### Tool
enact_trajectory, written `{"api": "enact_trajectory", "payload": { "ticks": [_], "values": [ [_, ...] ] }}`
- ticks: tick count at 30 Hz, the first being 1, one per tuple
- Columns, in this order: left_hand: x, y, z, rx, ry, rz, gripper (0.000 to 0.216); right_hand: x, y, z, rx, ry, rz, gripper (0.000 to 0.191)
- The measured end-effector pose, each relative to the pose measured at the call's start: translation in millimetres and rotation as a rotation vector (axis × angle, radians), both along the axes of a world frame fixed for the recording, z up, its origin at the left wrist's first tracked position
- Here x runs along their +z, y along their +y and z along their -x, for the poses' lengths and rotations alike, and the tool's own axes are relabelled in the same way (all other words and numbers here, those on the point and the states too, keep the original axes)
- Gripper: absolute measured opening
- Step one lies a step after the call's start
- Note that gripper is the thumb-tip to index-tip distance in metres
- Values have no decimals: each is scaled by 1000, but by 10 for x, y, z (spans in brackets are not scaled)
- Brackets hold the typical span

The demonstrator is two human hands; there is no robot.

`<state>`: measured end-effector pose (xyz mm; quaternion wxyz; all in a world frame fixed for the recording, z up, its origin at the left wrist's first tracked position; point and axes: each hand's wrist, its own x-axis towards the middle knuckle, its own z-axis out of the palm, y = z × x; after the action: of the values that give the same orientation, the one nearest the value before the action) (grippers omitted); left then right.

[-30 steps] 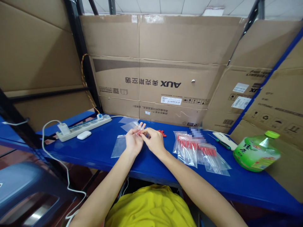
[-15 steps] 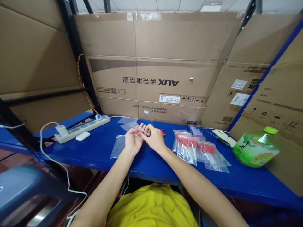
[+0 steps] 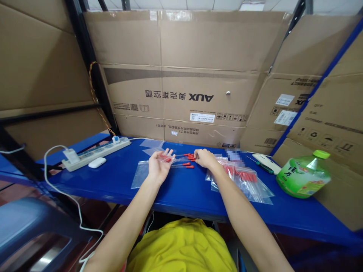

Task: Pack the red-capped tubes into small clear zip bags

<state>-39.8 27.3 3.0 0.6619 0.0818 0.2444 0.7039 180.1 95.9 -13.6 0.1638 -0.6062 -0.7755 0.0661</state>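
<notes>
My left hand (image 3: 159,167) is palm up with its fingers partly curled, and thin clear tubes with red ends, which look like droppers, lie across the palm. To its right, several more red-bulbed droppers (image 3: 188,165) rest on the blue table, bulbs pointing right. My right hand (image 3: 204,158) pinches at the red bulbs at the far side of that group; how many it grips is hidden. Flat clear zip bags (image 3: 139,176) lie under and beside my left hand. Right of my right hand, filled zip bags (image 3: 246,176) with red-bulbed droppers lie overlapping.
A white power strip (image 3: 96,153) and a white case (image 3: 97,163) stand at the left of the blue table (image 3: 181,200). On the right are a green bottle (image 3: 304,175), a green-handled tool (image 3: 265,167) and a white object (image 3: 266,163). Cardboard walls (image 3: 181,45) enclose the back.
My right hand has moved right, away from my left palm, to the droppers on the table. My left hand stays in place, its palm more exposed.
</notes>
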Motion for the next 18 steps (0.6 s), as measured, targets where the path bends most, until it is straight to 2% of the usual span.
{"api": "enact_trajectory", "payload": {
  "ticks": [6,9,12,14,18],
  "values": [
    [-27,25,78,109,-107,-66,25,169,-4,-28,95,152,-61,14],
    [-41,37,118,172,-151,-92,29,297,-63,-5,208,506,-238,8],
    [-43,43,145,208,-181,-106,33,388,-191,95,334,841,-376,10],
    [-40,43,154,220,-200,-110,35,425,-294,190,420,916,-380,10],
    [-37,39,150,227,-217,-107,35,433,-474,403,525,917,-347,9]
  ]
}}
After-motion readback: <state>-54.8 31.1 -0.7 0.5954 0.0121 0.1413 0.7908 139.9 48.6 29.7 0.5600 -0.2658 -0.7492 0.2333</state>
